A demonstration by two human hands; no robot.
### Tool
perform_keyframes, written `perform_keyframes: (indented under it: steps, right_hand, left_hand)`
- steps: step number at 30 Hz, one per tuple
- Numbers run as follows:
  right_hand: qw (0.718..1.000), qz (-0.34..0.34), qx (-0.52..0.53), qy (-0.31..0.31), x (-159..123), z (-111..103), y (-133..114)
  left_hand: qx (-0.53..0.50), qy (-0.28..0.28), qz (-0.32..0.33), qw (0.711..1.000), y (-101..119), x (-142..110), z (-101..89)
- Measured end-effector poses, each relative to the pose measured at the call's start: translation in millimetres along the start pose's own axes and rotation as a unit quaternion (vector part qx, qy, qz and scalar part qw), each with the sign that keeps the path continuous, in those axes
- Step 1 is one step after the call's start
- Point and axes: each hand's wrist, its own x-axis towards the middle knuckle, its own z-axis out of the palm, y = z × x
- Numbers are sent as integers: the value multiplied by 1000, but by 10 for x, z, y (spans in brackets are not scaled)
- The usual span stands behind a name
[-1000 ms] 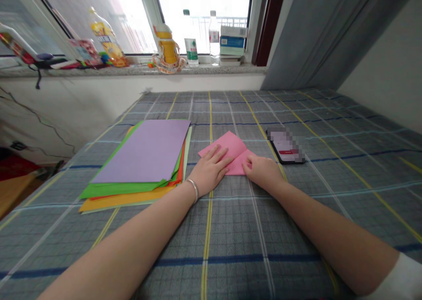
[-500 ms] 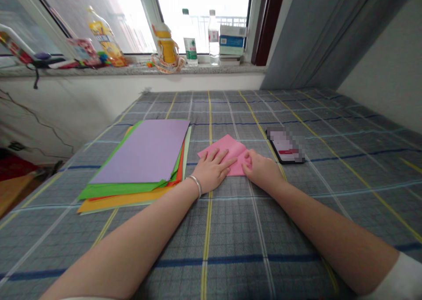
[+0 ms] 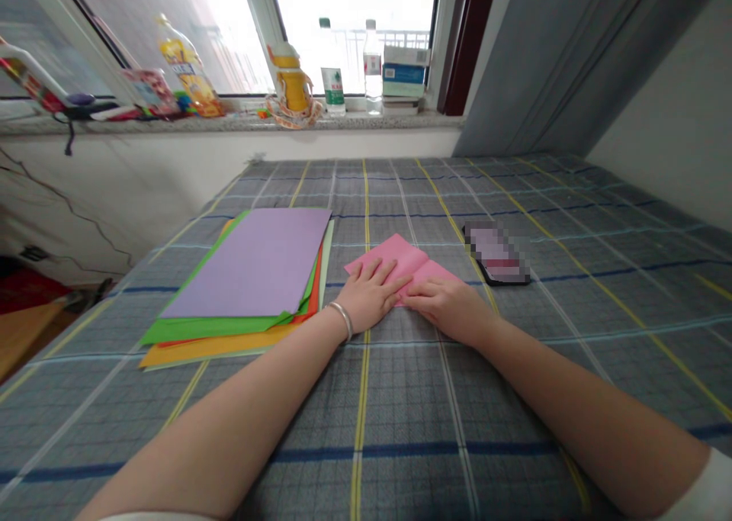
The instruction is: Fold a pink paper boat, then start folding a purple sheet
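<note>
A folded sheet of pink paper (image 3: pixel 400 254) lies on the checked cloth, its near part covered by both hands. My left hand (image 3: pixel 369 296), with a silver bangle at the wrist, rests flat on the paper's left part, fingers spread. On the near right part lies my right hand (image 3: pixel 446 303), its fingers stretched leftward over the paper near the left fingertips. Its thumb is hard to make out. A crease runs up to a small notch in the paper's far right edge.
Left of the hands is a stack of coloured paper (image 3: pixel 245 262), purple on top. A phone (image 3: pixel 497 254) lies to the right, its screen blurred. Bottles, a yellow flask (image 3: pixel 293 86) and boxes (image 3: pixel 403 71) stand on the windowsill (image 3: pixel 229 127) beyond the cloth.
My right hand has moved left along the paper's near edge, and its curled fingers have straightened. The paper's right corner has come into sight. My left hand stays in place.
</note>
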Motion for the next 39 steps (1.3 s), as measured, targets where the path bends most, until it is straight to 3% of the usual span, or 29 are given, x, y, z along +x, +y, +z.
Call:
perform_keyframes:
  steps: [5, 12, 16, 23, 39]
  right_hand:
    - [999, -18, -43, -21, -45, -17, 21]
    - [998, -41, -58, 1, -42, 36, 63]
    - [997, -30, -67, 1, -30, 43, 50]
    - [996, -50, -74, -4, -21, 60, 41]
    - [997, -2, -64, -37, -47, -98, -25]
  left_hand:
    - [-16, -49, 5, 999, -71, -14, -91]
    - [-36, -113, -4, 993, -191, -87, -232]
    - [-54, -98, -5, 994, -219, -118, -194]
    - [-17, -6, 10, 1000, -69, -93, -30]
    - [-29, -61, -17, 998, -129, -47, -85]
